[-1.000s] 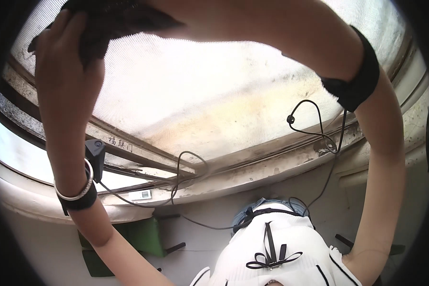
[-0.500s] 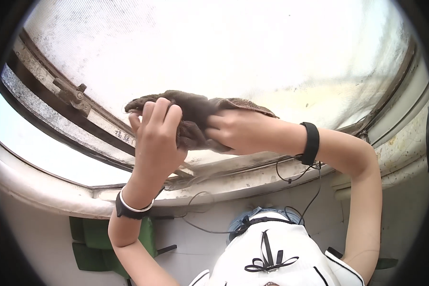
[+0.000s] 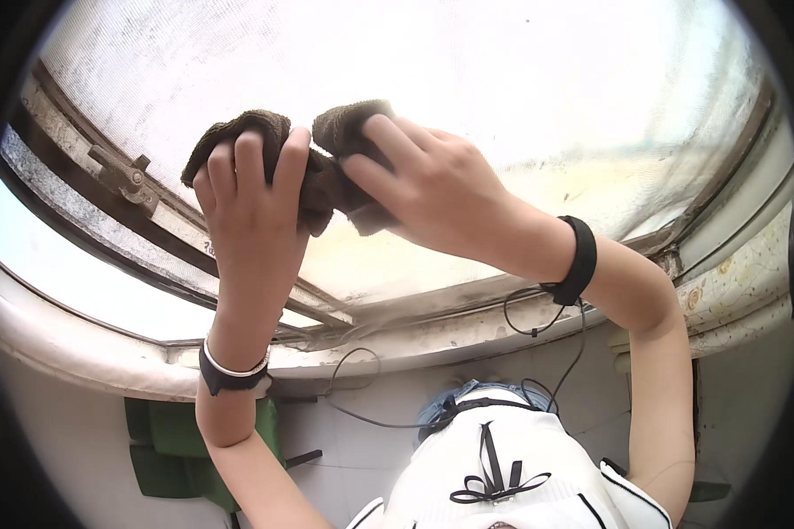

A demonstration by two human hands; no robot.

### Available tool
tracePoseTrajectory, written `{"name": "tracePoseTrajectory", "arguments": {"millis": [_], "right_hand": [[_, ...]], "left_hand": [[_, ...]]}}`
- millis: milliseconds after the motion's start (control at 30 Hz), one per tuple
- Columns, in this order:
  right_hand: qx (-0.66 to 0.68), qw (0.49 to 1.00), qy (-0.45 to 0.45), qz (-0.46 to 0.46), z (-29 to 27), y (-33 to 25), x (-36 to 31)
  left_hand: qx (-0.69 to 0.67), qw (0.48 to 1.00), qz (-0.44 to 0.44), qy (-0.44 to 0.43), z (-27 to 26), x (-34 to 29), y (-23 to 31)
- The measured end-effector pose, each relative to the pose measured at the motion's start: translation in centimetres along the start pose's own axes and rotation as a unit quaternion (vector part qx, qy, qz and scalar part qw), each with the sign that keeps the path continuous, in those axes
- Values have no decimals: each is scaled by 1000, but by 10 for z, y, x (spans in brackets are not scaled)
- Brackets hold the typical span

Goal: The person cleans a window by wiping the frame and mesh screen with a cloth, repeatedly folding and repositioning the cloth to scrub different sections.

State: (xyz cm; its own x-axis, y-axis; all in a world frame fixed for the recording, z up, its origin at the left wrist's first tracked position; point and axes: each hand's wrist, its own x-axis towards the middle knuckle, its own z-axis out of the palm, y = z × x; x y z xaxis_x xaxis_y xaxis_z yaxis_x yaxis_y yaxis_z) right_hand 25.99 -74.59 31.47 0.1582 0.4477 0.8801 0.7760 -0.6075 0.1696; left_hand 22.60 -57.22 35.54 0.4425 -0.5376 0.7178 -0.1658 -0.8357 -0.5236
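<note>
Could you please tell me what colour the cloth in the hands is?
The cloth is dark brown, seen in the head view.

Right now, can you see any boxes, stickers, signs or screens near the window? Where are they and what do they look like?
No boxes, signs or screens show.
Small sticker: on the window frame, just left of the left hand; a pale strip with tiny dark marks, mostly hidden.
Both hands, left and right hand, hold only a dark brown cloth, which is plain.
</note>
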Motion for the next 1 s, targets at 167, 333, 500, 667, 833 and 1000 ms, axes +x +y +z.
{"name": "tracePoseTrajectory", "arguments": {"millis": [167, 333, 500, 667, 833, 1000], "right_hand": [[-8, 1000, 6, 23, 12, -1, -2], [-75, 994, 74, 6, 20, -5, -6], [-75, 996, 40, 9, 31, -11, -16], [-70, 997, 1, 16, 39, -23, -45], [-5, 983, -179, 44, 58, -43, -120], [74, 974, -207, 46, 60, -44, -181]], "left_hand": [[-14, 999, 13, 32, 18, 1, 7], [-62, 996, 20, 58, 30, -9, 15], [-108, 993, 10, 55, 44, -25, 24], [-158, 987, -13, 11, 58, -54, 47], [-310, 941, -74, -115, 71, -109, 88], [-411, 874, -109, -234, 96, -176, 127]]}}
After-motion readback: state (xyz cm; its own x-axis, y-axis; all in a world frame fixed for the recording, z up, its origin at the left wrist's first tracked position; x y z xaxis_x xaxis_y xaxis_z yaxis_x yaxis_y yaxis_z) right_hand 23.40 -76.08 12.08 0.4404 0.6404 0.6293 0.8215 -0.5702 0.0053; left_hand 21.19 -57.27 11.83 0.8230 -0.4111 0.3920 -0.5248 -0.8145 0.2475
